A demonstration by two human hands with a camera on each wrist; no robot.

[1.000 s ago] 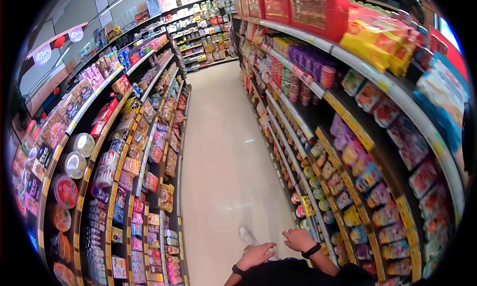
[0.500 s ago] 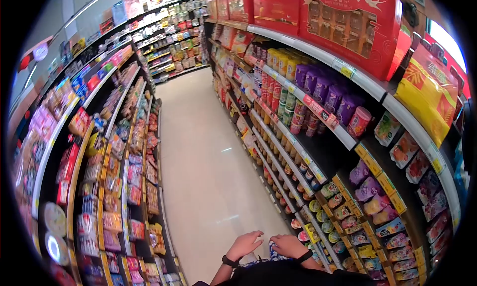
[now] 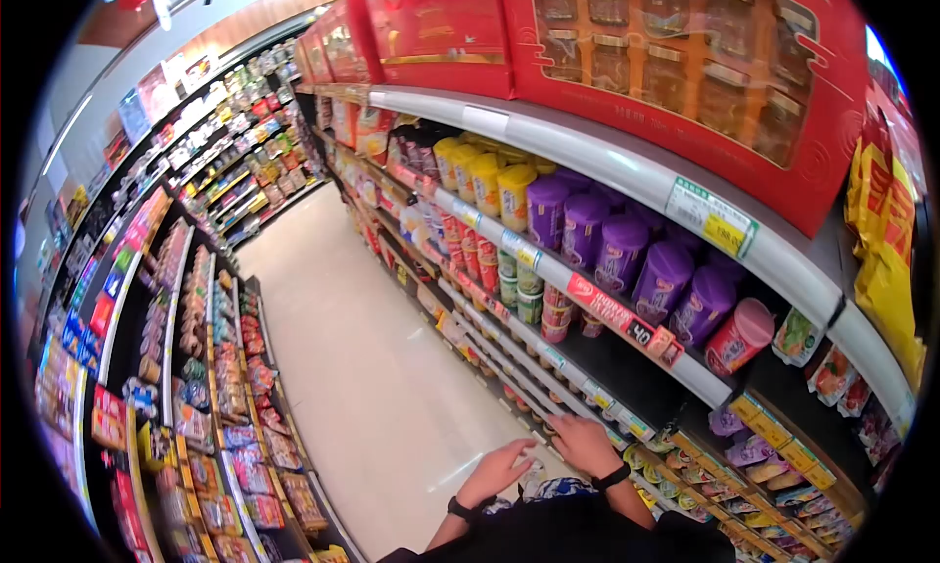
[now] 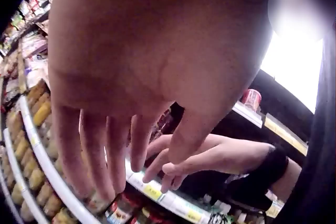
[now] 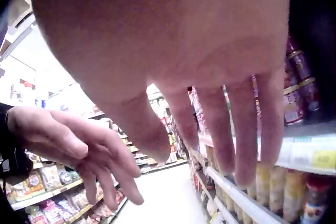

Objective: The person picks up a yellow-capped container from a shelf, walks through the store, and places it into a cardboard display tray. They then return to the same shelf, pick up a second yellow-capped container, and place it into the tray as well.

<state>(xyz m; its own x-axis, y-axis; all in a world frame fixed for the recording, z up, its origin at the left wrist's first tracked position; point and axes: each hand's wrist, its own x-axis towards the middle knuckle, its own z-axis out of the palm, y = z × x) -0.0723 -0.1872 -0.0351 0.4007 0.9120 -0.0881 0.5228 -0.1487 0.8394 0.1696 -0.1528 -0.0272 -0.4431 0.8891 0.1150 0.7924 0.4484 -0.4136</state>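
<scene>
My left hand [image 3: 497,468] hangs in front of my body, its fingers loosely extended with nothing in them. Beside it, my right hand [image 3: 585,445] is held palm down, also holding nothing. The left wrist view shows the left palm [image 4: 142,66] from close up, fingers pointing down. In the right wrist view the right palm [image 5: 173,40] fills the top, its fingers straight. Nearest to the right hand are the lower shelves on the right side. Above them stand purple lidded tubs [image 3: 622,250], yellow lidded tubs [image 3: 514,196] and a pink one [image 3: 739,336].
Large red gift boxes [image 3: 676,83] with jars behind windows line the top right shelf, a yellow bag [image 3: 886,240] at its end. The pale aisle floor [image 3: 343,318] runs forward between shelves. Packaged snacks [image 3: 250,455] fill the left shelves; more shelves [image 3: 255,152] cross the far end.
The view has turned right and come closer to the right-hand shelves, so the red boxes and purple tubs look larger. Both hands stay in front of the body, empty.
</scene>
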